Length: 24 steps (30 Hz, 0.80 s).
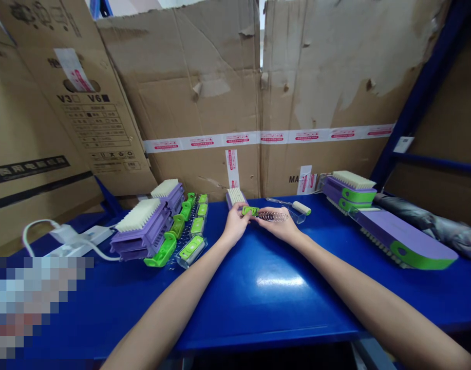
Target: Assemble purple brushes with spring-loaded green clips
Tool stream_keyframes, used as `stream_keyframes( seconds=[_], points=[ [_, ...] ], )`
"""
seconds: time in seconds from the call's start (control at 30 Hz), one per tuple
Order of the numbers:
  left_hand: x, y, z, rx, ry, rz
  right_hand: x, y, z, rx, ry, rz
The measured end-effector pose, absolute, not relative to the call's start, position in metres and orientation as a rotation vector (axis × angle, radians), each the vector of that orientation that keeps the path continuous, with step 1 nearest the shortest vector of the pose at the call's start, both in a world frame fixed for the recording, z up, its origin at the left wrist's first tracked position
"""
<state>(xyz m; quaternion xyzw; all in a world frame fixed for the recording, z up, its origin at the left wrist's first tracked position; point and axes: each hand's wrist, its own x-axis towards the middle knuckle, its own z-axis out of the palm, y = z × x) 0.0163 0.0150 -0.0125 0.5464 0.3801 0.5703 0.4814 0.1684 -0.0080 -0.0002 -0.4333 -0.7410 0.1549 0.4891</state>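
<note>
Both arms reach forward over a blue table [258, 288]. My left hand [235, 222] is closed on a purple brush [236, 196] with pale bristles, fingers pinched on the small green piece [250, 210] at its near end. My right hand [278, 222] is closed on the clear ridged plastic cover [272, 216] lying beside that green piece. The two hands almost touch.
A stack of purple brushes [146, 228] stands at the left with a row of green-ended clear covers [192, 230]. More purple and green brushes [397, 234] lie at the right. A white power strip [75, 239] sits far left. Cardboard boxes [204, 97] wall the back.
</note>
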Motion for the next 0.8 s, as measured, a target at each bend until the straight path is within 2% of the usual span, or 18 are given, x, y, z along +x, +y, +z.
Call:
stream_keyframes(
  seconds=[0.17, 0.4, 0.8],
  points=[
    [0.014, 0.018, -0.018, 1.553, 0.989, 1.443, 0.164, -0.011, 0.0, -1.042, -1.803, 0.362],
    [0.015, 0.011, -0.013, 1.69, 1.027, 1.394, 0.172, -0.002, -0.009, -1.093, -1.78, 0.098],
    [0.019, 0.002, -0.01, 1.71, 0.846, 1.386, 0.17, -0.004, -0.006, -1.134, -1.758, 0.267]
  ],
)
